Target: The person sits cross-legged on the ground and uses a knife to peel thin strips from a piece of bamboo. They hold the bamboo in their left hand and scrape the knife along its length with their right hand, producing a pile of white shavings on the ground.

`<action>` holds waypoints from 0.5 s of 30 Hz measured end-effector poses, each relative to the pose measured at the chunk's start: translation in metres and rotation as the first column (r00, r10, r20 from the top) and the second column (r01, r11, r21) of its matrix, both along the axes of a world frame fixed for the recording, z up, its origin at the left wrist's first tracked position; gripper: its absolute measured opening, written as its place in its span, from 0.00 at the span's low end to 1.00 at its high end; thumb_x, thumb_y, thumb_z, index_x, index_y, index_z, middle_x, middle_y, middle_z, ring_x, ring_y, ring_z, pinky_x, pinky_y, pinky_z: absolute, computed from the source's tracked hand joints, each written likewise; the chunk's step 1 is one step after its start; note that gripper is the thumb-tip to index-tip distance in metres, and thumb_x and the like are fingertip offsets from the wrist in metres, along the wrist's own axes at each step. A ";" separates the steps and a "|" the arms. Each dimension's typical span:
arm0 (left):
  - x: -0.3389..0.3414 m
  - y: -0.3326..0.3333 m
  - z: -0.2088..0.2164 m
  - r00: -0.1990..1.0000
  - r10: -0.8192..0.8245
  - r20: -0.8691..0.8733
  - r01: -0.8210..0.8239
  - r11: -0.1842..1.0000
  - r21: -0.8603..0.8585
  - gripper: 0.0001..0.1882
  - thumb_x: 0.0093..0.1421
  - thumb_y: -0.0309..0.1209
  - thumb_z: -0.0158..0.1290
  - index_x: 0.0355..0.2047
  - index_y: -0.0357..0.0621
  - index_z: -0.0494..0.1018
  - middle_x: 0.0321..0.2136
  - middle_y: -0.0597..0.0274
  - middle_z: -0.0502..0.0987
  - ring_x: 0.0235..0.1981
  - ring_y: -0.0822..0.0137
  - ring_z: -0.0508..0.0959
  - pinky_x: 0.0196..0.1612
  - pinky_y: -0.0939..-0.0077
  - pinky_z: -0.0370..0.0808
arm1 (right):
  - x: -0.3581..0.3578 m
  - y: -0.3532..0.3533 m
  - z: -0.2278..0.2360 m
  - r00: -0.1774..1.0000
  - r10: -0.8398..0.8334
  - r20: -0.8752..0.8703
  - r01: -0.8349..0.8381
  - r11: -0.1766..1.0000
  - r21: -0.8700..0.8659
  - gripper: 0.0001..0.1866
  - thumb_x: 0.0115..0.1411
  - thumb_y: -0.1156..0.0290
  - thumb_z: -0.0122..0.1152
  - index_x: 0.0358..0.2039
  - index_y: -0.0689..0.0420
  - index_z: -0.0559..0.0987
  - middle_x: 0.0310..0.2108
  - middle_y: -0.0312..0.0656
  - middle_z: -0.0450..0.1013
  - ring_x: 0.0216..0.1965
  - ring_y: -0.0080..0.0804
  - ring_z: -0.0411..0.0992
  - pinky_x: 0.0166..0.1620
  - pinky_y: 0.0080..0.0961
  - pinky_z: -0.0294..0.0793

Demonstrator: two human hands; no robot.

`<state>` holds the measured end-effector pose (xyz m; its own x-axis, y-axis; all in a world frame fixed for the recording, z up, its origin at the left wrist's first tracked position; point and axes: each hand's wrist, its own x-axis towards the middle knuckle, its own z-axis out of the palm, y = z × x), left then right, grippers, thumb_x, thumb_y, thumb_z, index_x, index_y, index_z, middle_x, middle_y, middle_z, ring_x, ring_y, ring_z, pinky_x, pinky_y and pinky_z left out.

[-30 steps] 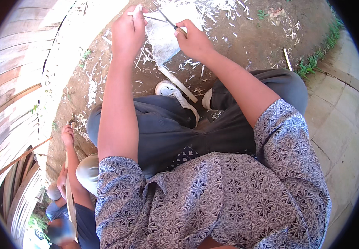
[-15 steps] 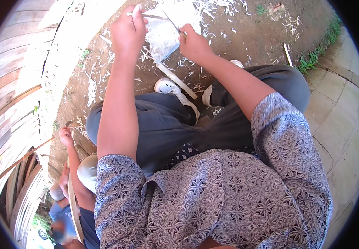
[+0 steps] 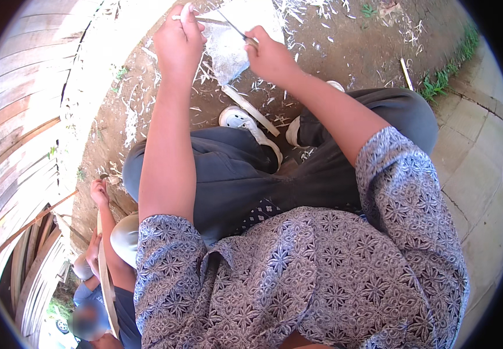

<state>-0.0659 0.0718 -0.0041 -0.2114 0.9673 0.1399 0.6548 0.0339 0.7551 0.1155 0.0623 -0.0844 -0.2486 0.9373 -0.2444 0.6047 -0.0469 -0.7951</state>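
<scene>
At the top of the head view, my left hand (image 3: 178, 43) is closed around a thin pale piece of wood (image 3: 176, 17), most of it hidden by the fingers or lost in the glare. To its right, my right hand (image 3: 273, 58) grips a knife (image 3: 234, 27) by its brown handle. The narrow dark blade slants up and left toward the left hand; whether it touches the wood I cannot tell. Beneath both hands lies a whitish sheet or slab (image 3: 228, 58) on the ground.
Pale shavings (image 3: 130, 119) litter the brown soil. A flat wooden strip (image 3: 251, 110) lies beside my white shoe (image 3: 237, 118). At lower left, another person's hand (image 3: 98, 192) and a long strip (image 3: 105, 273) show. Paving slabs (image 3: 472, 145) run along the right, stacked boards (image 3: 19, 116) along the left.
My right hand and the knife have shifted slightly left and up, closer to my left hand. The other person's raised hand has moved a little to the right.
</scene>
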 end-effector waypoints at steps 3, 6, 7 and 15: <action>-0.003 0.006 -0.003 1.000 -0.001 0.026 0.001 1.000 -0.006 0.20 0.76 0.39 0.40 0.38 0.36 0.76 0.23 0.58 0.81 0.21 0.72 0.81 0.27 0.76 0.76 | 0.005 0.008 -0.005 0.998 0.029 0.063 -0.028 0.999 -0.018 0.16 0.70 0.63 0.53 0.56 0.50 0.71 0.27 0.49 0.78 0.29 0.48 0.79 0.37 0.43 0.76; -0.004 0.003 0.000 0.999 0.043 0.010 -0.043 0.999 -0.002 0.20 0.76 0.39 0.41 0.38 0.36 0.76 0.23 0.58 0.81 0.21 0.72 0.82 0.28 0.76 0.76 | -0.008 -0.005 0.035 0.996 0.057 -0.074 -0.054 0.997 0.049 0.16 0.70 0.63 0.53 0.56 0.50 0.69 0.30 0.50 0.79 0.31 0.50 0.80 0.39 0.43 0.77; -0.001 0.005 0.001 0.999 0.039 0.002 -0.039 0.999 0.002 0.20 0.76 0.39 0.41 0.38 0.36 0.76 0.23 0.58 0.81 0.22 0.72 0.82 0.28 0.76 0.77 | -0.005 -0.006 0.022 0.998 0.035 -0.049 -0.032 0.998 0.062 0.16 0.70 0.63 0.53 0.55 0.50 0.70 0.30 0.50 0.79 0.31 0.51 0.80 0.39 0.43 0.77; -0.005 0.003 -0.005 0.999 0.031 -0.030 -0.029 0.999 0.043 0.19 0.76 0.38 0.44 0.37 0.36 0.76 0.21 0.60 0.80 0.19 0.73 0.81 0.24 0.78 0.75 | -0.008 -0.010 0.033 0.995 0.032 -0.096 -0.033 0.999 -0.004 0.16 0.69 0.64 0.54 0.55 0.52 0.70 0.35 0.53 0.80 0.38 0.56 0.80 0.44 0.47 0.76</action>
